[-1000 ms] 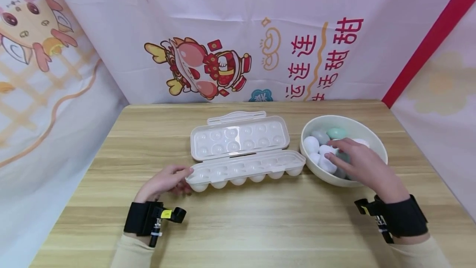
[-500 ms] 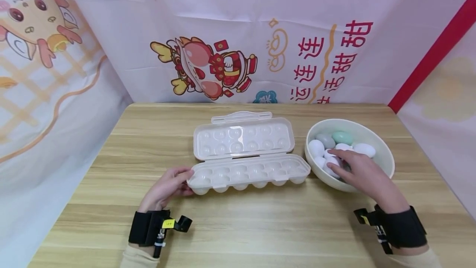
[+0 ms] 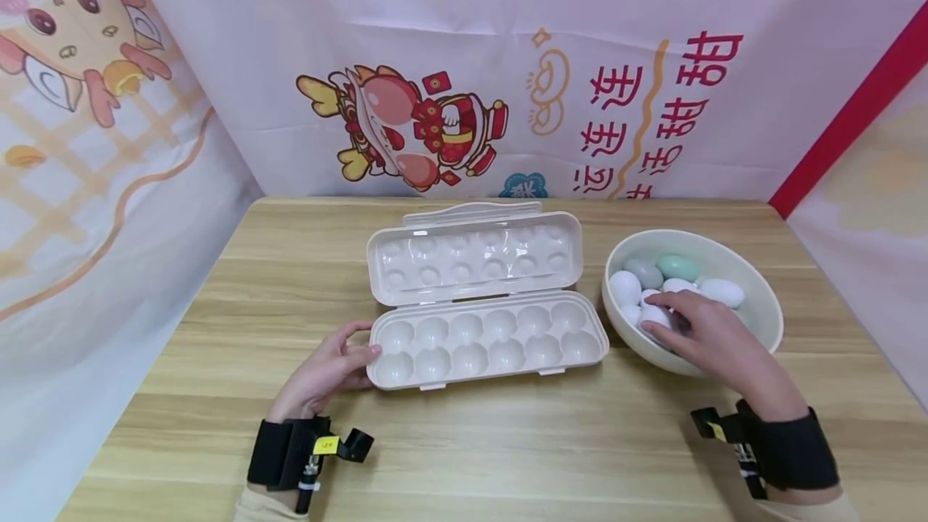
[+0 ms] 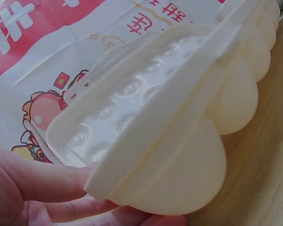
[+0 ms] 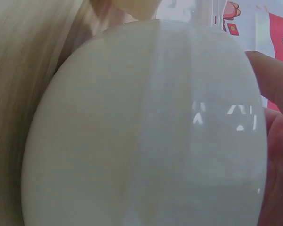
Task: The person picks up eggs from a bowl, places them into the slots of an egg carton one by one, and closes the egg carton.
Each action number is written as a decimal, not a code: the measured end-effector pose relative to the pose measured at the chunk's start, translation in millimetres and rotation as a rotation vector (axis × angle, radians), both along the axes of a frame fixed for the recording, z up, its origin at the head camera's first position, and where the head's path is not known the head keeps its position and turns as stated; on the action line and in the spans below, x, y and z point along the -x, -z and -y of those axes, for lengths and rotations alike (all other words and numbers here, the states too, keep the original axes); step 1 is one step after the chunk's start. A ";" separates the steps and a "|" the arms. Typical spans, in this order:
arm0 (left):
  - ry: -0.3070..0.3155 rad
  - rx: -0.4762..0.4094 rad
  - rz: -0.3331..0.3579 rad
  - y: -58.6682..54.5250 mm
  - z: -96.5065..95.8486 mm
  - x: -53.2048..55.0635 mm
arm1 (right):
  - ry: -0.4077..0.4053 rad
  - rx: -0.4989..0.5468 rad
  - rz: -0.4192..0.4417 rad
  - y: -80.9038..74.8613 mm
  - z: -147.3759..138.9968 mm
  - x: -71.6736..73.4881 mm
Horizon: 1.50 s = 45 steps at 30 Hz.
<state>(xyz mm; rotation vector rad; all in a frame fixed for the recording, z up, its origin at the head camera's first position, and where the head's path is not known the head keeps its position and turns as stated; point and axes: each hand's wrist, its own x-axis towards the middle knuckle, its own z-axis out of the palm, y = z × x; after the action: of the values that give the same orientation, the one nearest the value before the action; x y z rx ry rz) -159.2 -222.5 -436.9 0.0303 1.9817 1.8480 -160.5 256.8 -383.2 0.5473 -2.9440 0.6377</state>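
A clear-white plastic egg carton [image 3: 487, 353] with two rows of bare cups lies unfolded on the wooden table, its lid [image 3: 474, 258] leaning back behind it. My left hand [image 3: 326, 369] grips the carton's left end, thumb at the rim and fingers underneath, as the left wrist view also shows. To the right stands a cream bowl [image 3: 764, 321] of eggs. My right hand [image 3: 714, 341] reaches into it, with thumb and fingers around a white egg [image 3: 656, 317]. In the right wrist view the bowl's outer wall [image 5: 132, 127] hides the fingertips and the egg.
Other eggs in the bowl include a green egg [image 3: 677, 267], a grey egg [image 3: 643, 273] and several white ones. The bowl stands close to the carton's right end. A printed cloth [image 3: 435, 14] hangs behind the table [image 3: 464, 457].
My left hand has tipped the carton so its cups face me more, and the lid has risen steeper. My right hand has stayed in the bowl, its thumb and fingers lower around the white egg.
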 end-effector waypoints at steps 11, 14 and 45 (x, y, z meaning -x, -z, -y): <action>0.015 0.006 0.021 3.2 -1.0 1.5 | -0.026 0.016 -0.046 -2.1 -0.4 -0.3; 0.017 0.006 0.022 4.3 -0.5 1.6 | -0.031 0.017 -0.067 -2.6 -0.7 1.3; 0.046 -0.001 0.014 8.0 0.3 1.0 | 0.045 0.052 -0.043 -14.2 5.1 5.3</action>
<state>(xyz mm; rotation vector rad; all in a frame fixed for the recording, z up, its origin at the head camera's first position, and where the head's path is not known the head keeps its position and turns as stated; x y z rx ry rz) -160.1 -222.9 -444.9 0.0633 1.9546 1.8151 -165.8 251.7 -369.0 0.4828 -2.8817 0.6863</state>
